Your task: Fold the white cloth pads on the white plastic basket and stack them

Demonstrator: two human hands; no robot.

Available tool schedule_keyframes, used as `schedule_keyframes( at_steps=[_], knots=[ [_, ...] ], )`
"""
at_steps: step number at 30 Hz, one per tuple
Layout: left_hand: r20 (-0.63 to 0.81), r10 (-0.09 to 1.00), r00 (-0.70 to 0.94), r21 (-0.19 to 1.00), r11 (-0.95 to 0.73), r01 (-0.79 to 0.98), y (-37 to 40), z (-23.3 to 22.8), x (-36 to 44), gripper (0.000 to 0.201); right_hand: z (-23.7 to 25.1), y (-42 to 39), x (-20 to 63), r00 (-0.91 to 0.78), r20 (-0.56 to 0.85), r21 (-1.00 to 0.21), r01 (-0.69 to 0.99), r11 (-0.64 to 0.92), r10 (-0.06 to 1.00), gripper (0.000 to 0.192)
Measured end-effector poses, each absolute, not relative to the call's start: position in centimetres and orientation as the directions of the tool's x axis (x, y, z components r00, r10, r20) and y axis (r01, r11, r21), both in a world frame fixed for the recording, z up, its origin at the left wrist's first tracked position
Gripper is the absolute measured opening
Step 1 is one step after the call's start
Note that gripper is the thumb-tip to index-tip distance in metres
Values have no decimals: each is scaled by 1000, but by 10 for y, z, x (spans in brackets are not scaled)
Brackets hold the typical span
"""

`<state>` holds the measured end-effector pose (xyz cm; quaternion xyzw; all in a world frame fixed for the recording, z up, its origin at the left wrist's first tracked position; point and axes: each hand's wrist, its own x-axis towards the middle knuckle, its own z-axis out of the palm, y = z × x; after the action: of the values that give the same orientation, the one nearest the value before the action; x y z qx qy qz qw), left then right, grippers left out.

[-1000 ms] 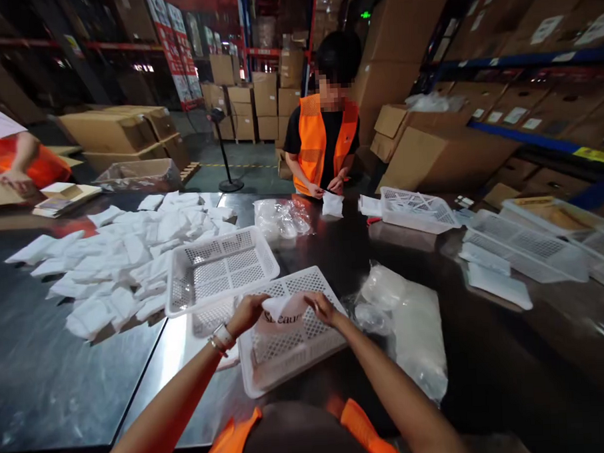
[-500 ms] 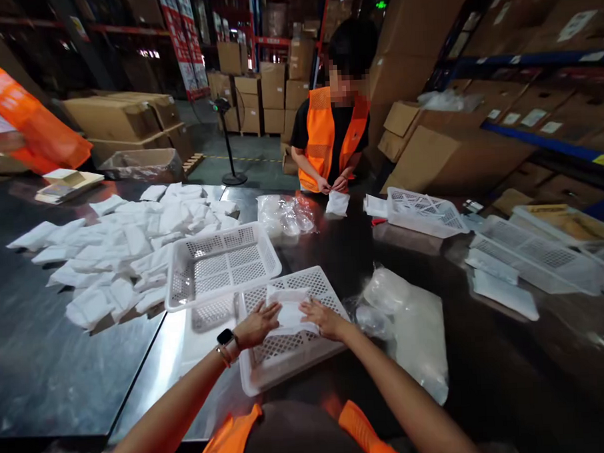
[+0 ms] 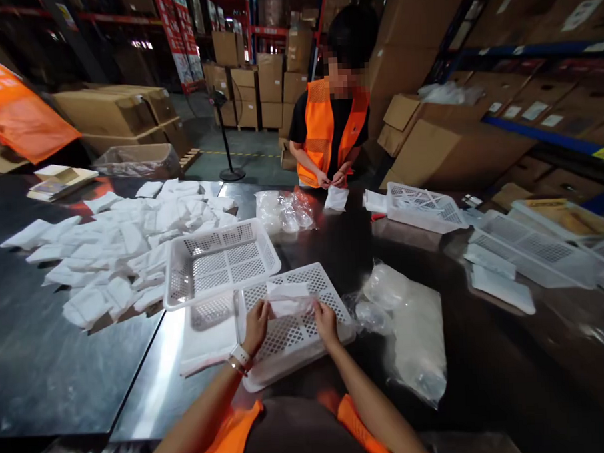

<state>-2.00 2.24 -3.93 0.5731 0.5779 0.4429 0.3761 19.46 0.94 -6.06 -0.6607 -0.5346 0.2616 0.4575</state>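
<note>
Grip first: what does it show?

Left hand (image 3: pixel 257 327) closed in a pinch on the left end of a limp white rectangular piece (image 3: pixel 287 290), cloth or paper by its look; right hand (image 3: pixel 327 323) pinches the right end.

And where is the piece?

Over the flat face of a white perforated plastic basket (image 3: pixel 293 334) that looks upturned, near the middle of the near edge of the dark, shiny worktop (image 3: pixel 488 372). Whether the piece touches the plastic, I can't tell.

How would you handle it well?

Both hands level, pulling apart just enough to take out slack. Its near band seems doubled over, so an uneven pull would probably skew it. I'd press it against the flat face and smooth from the middle outward; such thin stuff likely creases easily.

Anything to mind nearby?

An open white perforated basket (image 3: pixel 219 293) sits just beyond, to the left. Rightward, a clear plastic bag with pale contents (image 3: pixel 420 341) lies close, so mind that wrist. The loose heap of flat white packets (image 3: pixel 127 241), toward the far left corner, is well apart.
</note>
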Motion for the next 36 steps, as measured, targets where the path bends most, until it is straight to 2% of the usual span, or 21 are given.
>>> schedule_keyframes(
  at_steps=[4,10,19,25,29,31,32,34,36],
  knots=[
    [104,980,-171,923,-31,384,28,-40,-5,42,-60,18,187,450,178,-830,546,-112,875,61],
    [132,971,-201,878,-21,478,30,-45,-2,32,-66,22,184,492,216,-762,625,-170,843,56],
    [128,971,-204,761,36,648,30,-52,-13,28,-71,20,184,420,253,-703,699,-133,872,44],
    [144,979,-146,665,13,747,31,-53,-19,26,-72,22,188,373,266,-665,738,-111,889,40],
    [209,971,-119,603,-33,797,41,-41,-21,25,-66,27,184,323,358,-635,772,-25,876,37],
    [284,959,-6,554,-158,817,47,-36,-16,25,-62,31,177,172,416,-583,804,116,893,36],
    [317,940,125,504,-278,818,50,-34,-12,27,-61,34,173,48,420,-524,828,199,906,36],
    [325,845,425,382,-529,758,56,-34,-2,31,-61,39,164,-197,356,-379,863,334,913,39],
    [283,746,602,301,-665,683,60,-38,7,31,-63,44,159,-323,266,-263,882,391,908,43]
  ],
)
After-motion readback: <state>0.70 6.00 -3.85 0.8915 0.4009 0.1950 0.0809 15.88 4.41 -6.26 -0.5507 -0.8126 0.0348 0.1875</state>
